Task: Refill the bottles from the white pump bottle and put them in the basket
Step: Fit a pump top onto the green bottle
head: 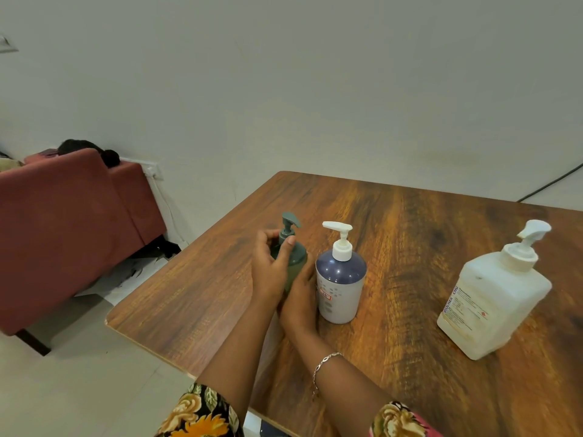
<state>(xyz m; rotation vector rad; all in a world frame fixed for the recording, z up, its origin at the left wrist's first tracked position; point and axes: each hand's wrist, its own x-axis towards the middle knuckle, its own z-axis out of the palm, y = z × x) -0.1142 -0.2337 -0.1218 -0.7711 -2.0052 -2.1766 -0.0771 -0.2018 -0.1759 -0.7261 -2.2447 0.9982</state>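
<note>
A dark green pump bottle (295, 257) stands upright near the table's left side. My left hand (271, 269) curls round its neck and shoulder, just under the pump head. My right hand (299, 298) wraps the bottle's lower body from the right. Right beside it stands a blue-and-white pump bottle (340, 282), untouched. The large white pump bottle (495, 301) with a printed label stands apart at the right. No basket is in view.
The wooden table (410, 222) has its left edge close to the green bottle. A red sofa (63, 222) with a person lying on it stands at the left by the wall. A black cable (552, 181) runs along the far right.
</note>
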